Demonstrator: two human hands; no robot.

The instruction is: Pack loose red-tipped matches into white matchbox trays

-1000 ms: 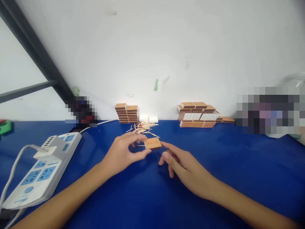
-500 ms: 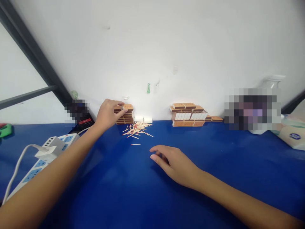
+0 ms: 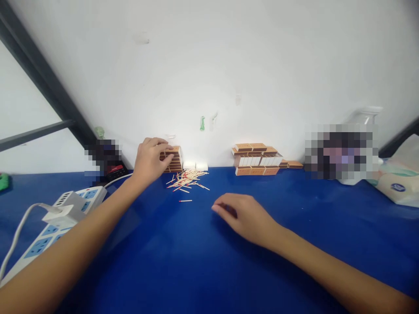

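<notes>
My left hand [image 3: 149, 161] is at a stack of matchboxes [image 3: 175, 162] against the wall, its thumb and fingers bent round a matchbox [image 3: 163, 155] at the stack's left side. That box is mostly covered by the hand. Loose red-tipped matches [image 3: 188, 178] lie in a heap just right of the stack, with one single match [image 3: 185, 201] in front. Over the blue table, my right hand [image 3: 245, 216] hovers with thumb and forefinger tips together; nothing shows in it.
Right of centre, a second structure of matchboxes [image 3: 257, 170] stands by the wall. Two white pieces [image 3: 195, 166] sit behind the matches. A white power strip [image 3: 39, 246] with a plugged-in charger lies under my left forearm. A tissue pack [image 3: 404, 185] is at the far right.
My left hand has come down slightly along the left side of the stack. The right hand has shifted a little right, and its thumb and forefinger have closed together. The view has moved slightly.
</notes>
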